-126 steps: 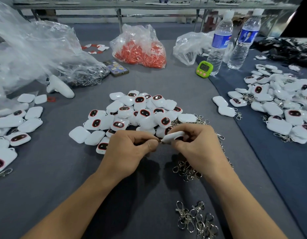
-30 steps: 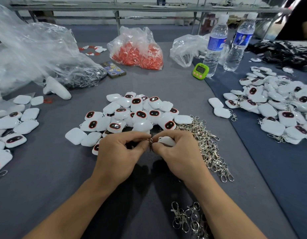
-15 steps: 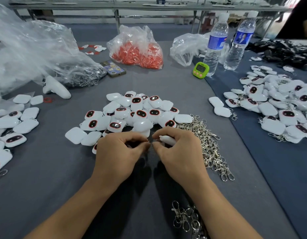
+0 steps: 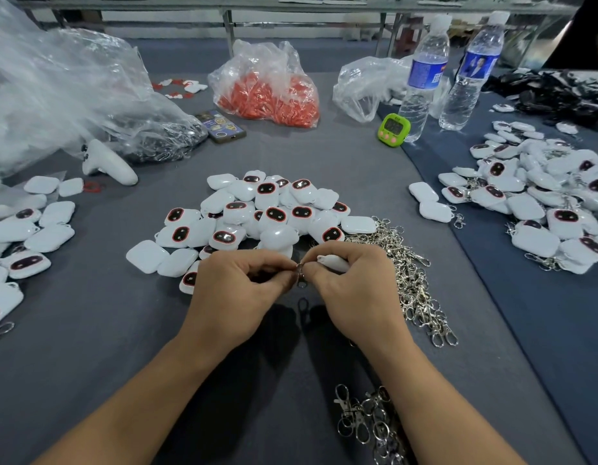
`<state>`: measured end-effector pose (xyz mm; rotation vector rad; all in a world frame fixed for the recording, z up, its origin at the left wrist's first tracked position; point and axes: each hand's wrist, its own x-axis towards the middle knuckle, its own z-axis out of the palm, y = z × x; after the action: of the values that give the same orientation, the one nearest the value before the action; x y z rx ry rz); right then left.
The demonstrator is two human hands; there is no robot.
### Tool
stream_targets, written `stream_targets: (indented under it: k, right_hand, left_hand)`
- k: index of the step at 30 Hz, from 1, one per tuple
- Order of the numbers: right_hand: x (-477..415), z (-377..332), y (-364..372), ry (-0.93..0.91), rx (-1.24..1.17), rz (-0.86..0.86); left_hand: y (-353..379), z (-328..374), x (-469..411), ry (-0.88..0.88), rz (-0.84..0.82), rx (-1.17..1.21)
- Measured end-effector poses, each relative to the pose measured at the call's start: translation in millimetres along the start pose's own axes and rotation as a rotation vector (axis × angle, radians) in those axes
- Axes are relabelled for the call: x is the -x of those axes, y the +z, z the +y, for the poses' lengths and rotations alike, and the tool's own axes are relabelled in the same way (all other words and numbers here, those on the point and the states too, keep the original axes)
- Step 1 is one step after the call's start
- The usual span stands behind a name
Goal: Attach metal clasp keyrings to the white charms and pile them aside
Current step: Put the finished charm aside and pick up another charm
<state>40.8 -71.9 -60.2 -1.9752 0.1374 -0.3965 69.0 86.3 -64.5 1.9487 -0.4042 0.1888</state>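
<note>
My right hand grips a white charm edge-on just above the grey table. My left hand pinches the split ring of a metal clasp keyring against the charm's tip; the clasp dangles between both hands. Behind the hands lies a heap of white charms with red-rimmed dark faces. A spread of loose clasp keyrings lies right of my right hand, and another cluster of keyrings sits near my right forearm.
Charms with clasps are piled on the blue cloth at the right and at the left edge. At the back stand two water bottles, a green timer, a bag of red parts, clear plastic bags and a phone.
Both hands stayed together in front of the charm heap. The clasp now hangs visibly between my fingers, and the charm in my right hand has tilted slightly.
</note>
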Motion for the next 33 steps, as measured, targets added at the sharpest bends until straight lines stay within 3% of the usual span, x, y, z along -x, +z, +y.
stream_targets:
  k: [20, 23, 26, 29, 33]
  right_hand:
    - [-2.1, 3.9, -0.9, 0.040, -0.119, -0.169]
    - [-3.1, 4.8, -1.8, 0.050, -0.082, -0.155]
    - [-4.8, 8.3, -3.0, 0.082, -0.054, -0.120]
    - [-7.8, 10.0, -6.4, 0.079, -0.029, -0.133]
    - [-8.4, 12.1, -9.8, 0.033, 0.059, -0.187]
  left_hand:
    - [-1.5, -5.2, -1.9, 0.034, -0.102, 0.042]
    - [-0.5, -3.4, -1.6, 0.005, 0.043, 0.007]
    - [-6.4, -4.7, -1.6, 0.109, 0.175, -0.286]
    - [-10.1, -7.4, -1.6, 0.294, 0.018, -0.624]
    - [-3.3, -5.0, -2.6, 0.330, -0.198, -0.598]
